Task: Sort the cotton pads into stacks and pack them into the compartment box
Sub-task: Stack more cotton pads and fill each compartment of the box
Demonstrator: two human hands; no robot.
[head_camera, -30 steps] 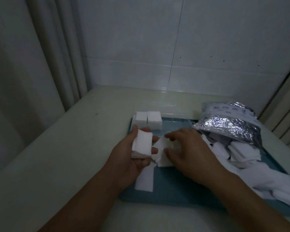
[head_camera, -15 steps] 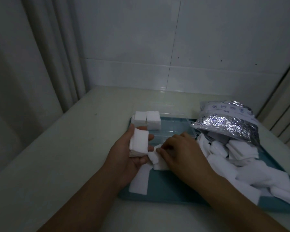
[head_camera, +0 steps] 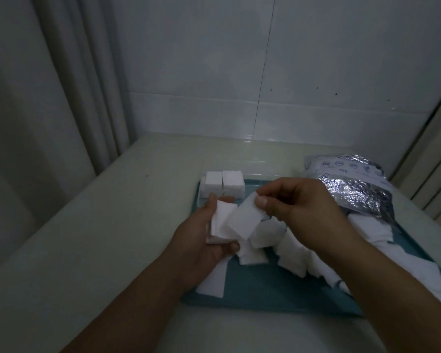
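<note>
Your left hand (head_camera: 201, 240) grips a small stack of cotton pads (head_camera: 220, 222), thumb along its far-left edge and fingers curled under the near end. Your right hand (head_camera: 303, 212) pinches a single cotton pad (head_camera: 245, 220) between thumb and forefinger, holding it tilted so that it overlaps the right side of the stack. Both hands hover above a teal tray (head_camera: 260, 289) on the pale counter (head_camera: 99, 238). Below and to the right of your right hand lies a loose heap of pads (head_camera: 316, 258), spread across the tray under your forearm. One more flat pad (head_camera: 214, 281) lies on the tray beneath your left wrist. Just beyond your left hand's fingertips stands the clear compartment box (head_camera: 255, 171), with two packed stacks (head_camera: 224, 184) side by side in its left end. Beyond your right hand sits a crumpled foil bag (head_camera: 354, 184), its mouth toward the heap
</note>
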